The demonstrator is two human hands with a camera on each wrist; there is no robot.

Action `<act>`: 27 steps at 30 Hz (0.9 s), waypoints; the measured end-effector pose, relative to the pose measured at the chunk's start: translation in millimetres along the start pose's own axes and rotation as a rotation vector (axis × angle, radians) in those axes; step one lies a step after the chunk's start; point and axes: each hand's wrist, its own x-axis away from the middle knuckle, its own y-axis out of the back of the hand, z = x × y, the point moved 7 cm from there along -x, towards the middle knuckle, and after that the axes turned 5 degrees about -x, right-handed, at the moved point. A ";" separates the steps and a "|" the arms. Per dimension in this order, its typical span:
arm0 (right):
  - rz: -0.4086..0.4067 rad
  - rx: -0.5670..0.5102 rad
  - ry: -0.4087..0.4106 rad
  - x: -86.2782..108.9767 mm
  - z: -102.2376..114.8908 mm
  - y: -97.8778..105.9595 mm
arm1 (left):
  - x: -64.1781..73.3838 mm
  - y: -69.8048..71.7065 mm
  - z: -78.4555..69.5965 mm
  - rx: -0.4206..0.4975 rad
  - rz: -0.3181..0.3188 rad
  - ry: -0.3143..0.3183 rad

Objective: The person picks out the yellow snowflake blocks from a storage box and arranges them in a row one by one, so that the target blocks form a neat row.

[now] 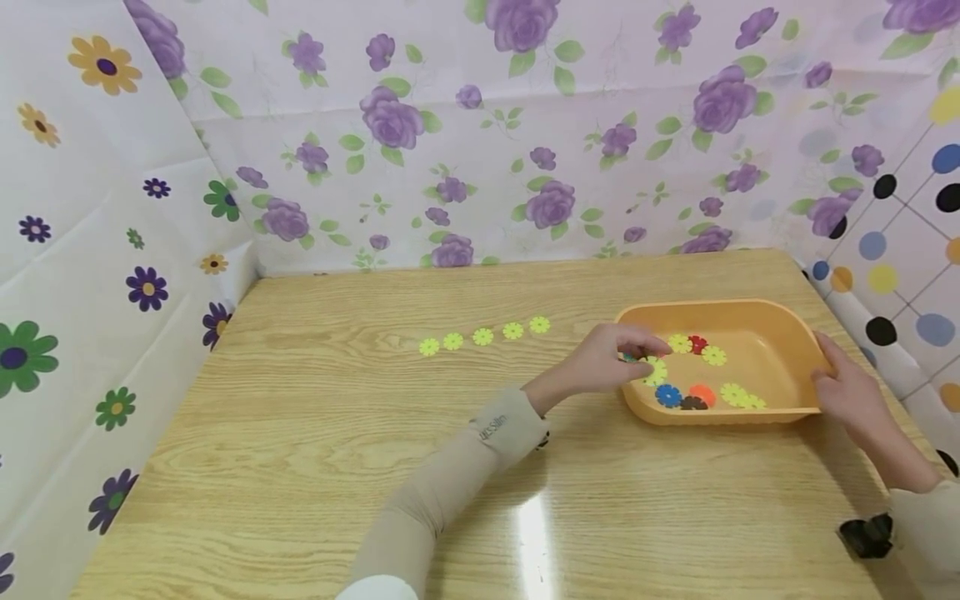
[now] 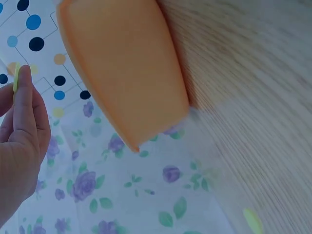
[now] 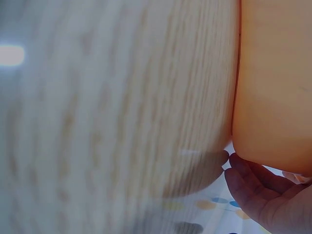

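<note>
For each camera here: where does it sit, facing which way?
Head: on the person's head, facing forward and down at the table and orange tray; left hand, right hand and sleeves show.
Left wrist: on that wrist, facing the tray's outside and flowered sheet; the left hand shows, pinching a yellow piece.
Right wrist: on that wrist, facing the table and the tray's outside; the right hand shows.
Both wrist views share the tray.
</note>
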 end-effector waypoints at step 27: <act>-0.012 0.009 0.021 -1.3 -0.2 0.4 | 48.4 68.8 48.9 0.128 -0.157 0.230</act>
